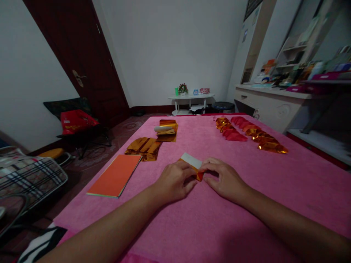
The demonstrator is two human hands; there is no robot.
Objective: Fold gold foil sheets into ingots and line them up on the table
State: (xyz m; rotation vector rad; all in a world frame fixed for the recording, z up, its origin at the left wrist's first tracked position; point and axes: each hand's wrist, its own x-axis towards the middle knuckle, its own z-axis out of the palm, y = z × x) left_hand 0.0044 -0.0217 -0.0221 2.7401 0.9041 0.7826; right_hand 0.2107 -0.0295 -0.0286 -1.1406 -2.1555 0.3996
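Observation:
Between my hands, on the pink tablecloth (175, 226), lies a small sheet of gold foil paper (192, 160), partly folded, its pale grey-white underside facing up at the far part. My left hand (175, 179) has its fingers closed on the paper's left side. From the right, my right hand (222, 177) pinches the near right corner, where orange-gold foil shows. Parts of the paper are hidden under the fingers. Left of my left hand are a stack of orange paper (116, 175) and a pile of gold foil sheets (145, 148).
Behind that pile is another stack of gold foil paper (168, 130), its top sheet curled. Two rows of folded red and gold foil pieces (233, 134) lie at the far right of the table. A white side table (192, 96) stands by the wall, a dresser (268, 96) to the right.

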